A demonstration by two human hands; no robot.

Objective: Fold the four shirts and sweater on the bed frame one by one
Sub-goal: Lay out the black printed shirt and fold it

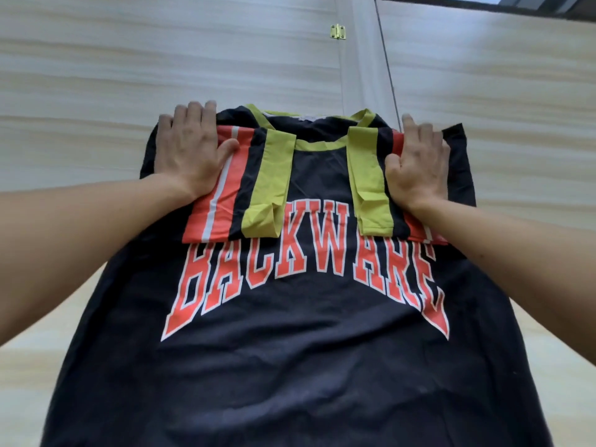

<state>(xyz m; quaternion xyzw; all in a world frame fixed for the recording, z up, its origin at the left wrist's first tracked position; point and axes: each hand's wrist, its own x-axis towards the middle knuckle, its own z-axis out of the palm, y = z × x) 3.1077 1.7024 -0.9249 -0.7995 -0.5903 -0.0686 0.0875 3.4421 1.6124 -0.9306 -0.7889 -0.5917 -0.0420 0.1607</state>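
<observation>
1. A black T-shirt [290, 366] lies spread flat on a pale wood-grain board surface [96, 75], its collar end far from the camera and its hem end running out of the bottom of the frame.
2. Large orange letters edged in white [306, 269] arch across the chest; the visible part reads "BACKWAR", with the ends partly covered.
3. The neckline [317, 145] is trimmed in yellow-green.
4. Both short sleeves are folded inward onto the chest. The left sleeve [238, 185] shows orange, white, black and yellow-green bands; the right sleeve [374, 182] shows a yellow-green band, black, and a strip of orange.
5. The left hand [190, 153] lies palm down, fingers spread flat over the shirt's left shoulder, thumb resting on the orange band of the folded sleeve. It presses rather than grasps.
6. The right hand [419, 166] rests on the right shoulder, fingers pointing away, thumb tucked against the sleeve's inner edge. Whether it pinches any cloth cannot be told.
7. The shirt body lies between the two bare forearms and reaches toward the camera from under both hands.
8. A brass hinge [337, 31] sits on the surface beyond the collar, beside a dark seam [385, 69] between panels.
</observation>
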